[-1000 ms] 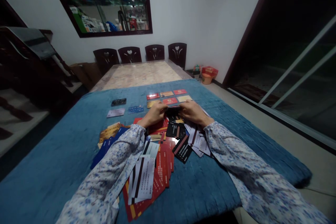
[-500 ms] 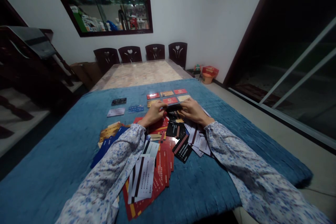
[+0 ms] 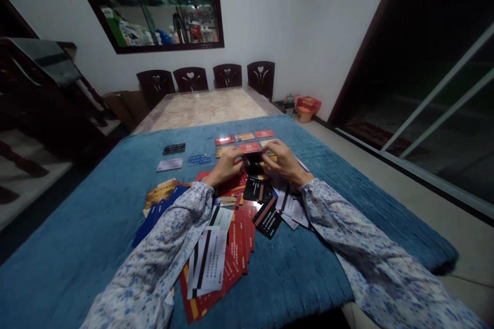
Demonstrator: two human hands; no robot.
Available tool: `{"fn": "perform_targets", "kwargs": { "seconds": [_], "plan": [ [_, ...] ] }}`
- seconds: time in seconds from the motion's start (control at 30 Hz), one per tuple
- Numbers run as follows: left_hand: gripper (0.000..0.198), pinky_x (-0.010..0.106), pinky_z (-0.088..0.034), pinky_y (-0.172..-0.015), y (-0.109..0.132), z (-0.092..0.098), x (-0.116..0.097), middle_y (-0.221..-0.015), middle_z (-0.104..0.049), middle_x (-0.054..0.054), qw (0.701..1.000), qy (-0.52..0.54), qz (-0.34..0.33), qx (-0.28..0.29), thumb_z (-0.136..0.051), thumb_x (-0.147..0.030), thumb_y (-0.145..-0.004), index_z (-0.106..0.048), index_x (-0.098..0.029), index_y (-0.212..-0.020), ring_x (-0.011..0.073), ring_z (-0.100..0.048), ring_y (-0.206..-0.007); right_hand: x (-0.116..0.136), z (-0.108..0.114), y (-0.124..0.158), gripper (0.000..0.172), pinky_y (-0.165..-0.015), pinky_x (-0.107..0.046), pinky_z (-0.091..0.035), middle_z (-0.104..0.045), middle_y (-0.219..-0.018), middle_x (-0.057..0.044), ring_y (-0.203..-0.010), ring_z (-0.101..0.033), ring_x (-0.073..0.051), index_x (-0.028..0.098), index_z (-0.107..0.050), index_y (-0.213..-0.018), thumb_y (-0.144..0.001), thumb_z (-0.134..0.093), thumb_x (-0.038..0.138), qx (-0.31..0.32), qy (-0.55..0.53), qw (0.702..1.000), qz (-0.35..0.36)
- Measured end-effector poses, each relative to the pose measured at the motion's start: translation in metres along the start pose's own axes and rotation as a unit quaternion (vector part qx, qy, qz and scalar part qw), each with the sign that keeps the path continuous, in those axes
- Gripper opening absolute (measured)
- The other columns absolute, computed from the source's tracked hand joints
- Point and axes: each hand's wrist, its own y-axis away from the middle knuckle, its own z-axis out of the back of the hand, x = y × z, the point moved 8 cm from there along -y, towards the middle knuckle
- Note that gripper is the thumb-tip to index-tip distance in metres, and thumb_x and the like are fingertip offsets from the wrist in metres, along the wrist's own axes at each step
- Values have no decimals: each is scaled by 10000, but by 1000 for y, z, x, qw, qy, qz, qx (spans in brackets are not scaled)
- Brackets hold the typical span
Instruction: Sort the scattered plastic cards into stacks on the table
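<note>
Between my two hands, above the loose pile, is a black card (image 3: 253,157); it is dark and slightly blurred, so I cannot tell whether it is one card or several. My left hand (image 3: 226,167) pinches its left end. The fingertips of my right hand (image 3: 284,162) are closed at its right end. Black cards with stripes (image 3: 266,219) lie just below, beside white cards (image 3: 293,209) near my right wrist. Under and beside my left forearm are fanned red cards (image 3: 242,244), with striped white cards (image 3: 211,262) on top.
Rows of red and gold cards (image 3: 224,140) lie beyond my hands. A dark card (image 3: 174,149), a lilac card (image 3: 170,165) and blue cards (image 3: 199,160) are at the left. Dark blue cards (image 3: 157,214) and gold cards (image 3: 161,192) overlap by my left sleeve. A blue cloth (image 3: 96,221) covers the table.
The black card has tilted, showing more of its dark face. My right hand's fingers have lifted and shifted slightly; my left hand has stayed almost in place.
</note>
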Motion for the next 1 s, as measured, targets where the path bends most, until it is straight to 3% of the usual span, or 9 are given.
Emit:
{"fn": "perform_targets", "kwargs": {
  "seconds": [0.27,0.5,0.87,1.0],
  "plan": [
    [182,366,-539,-887,-1,5,-12,-954,-768,57,1000,6,-3,-14,-662,-108,-871,-760,-190,-1000,202,-669,-930,3,-6,-2,220,-891,-374,-419,-726,-989,-115,-972,-603,-252,201,-714,-1055,-1010,-506,258,34,114,993,-22],
    [78,345,-518,-841,-1,4,-25,-893,-734,52,1000,-14,-24,1,-677,-124,-877,-731,-181,-875,194,-649,-866,15,-15,-3,236,-883,-362,-348,-737,-880,-79,-955,-548,-244,229,-734,-1017,-1040,-504,282,63,168,984,13],
    [96,300,-508,-790,5,6,-10,-840,-686,34,999,-40,-1,30,-635,-101,-822,-696,-171,-843,179,-634,-818,5,-19,5,214,-872,-370,-364,-761,-977,-97,-979,-563,-260,213,-722,-1085,-954,-557,182,101,158,982,3],
    [159,301,-528,-823,8,7,-8,-890,-710,26,999,-16,2,36,-616,-88,-804,-680,-180,-917,175,-658,-846,-1,-22,7,255,-874,-378,-391,-756,-1016,-118,-1004,-586,-276,201,-708,-1148,-931,-581,162,109,172,979,-20]
  ]
}}
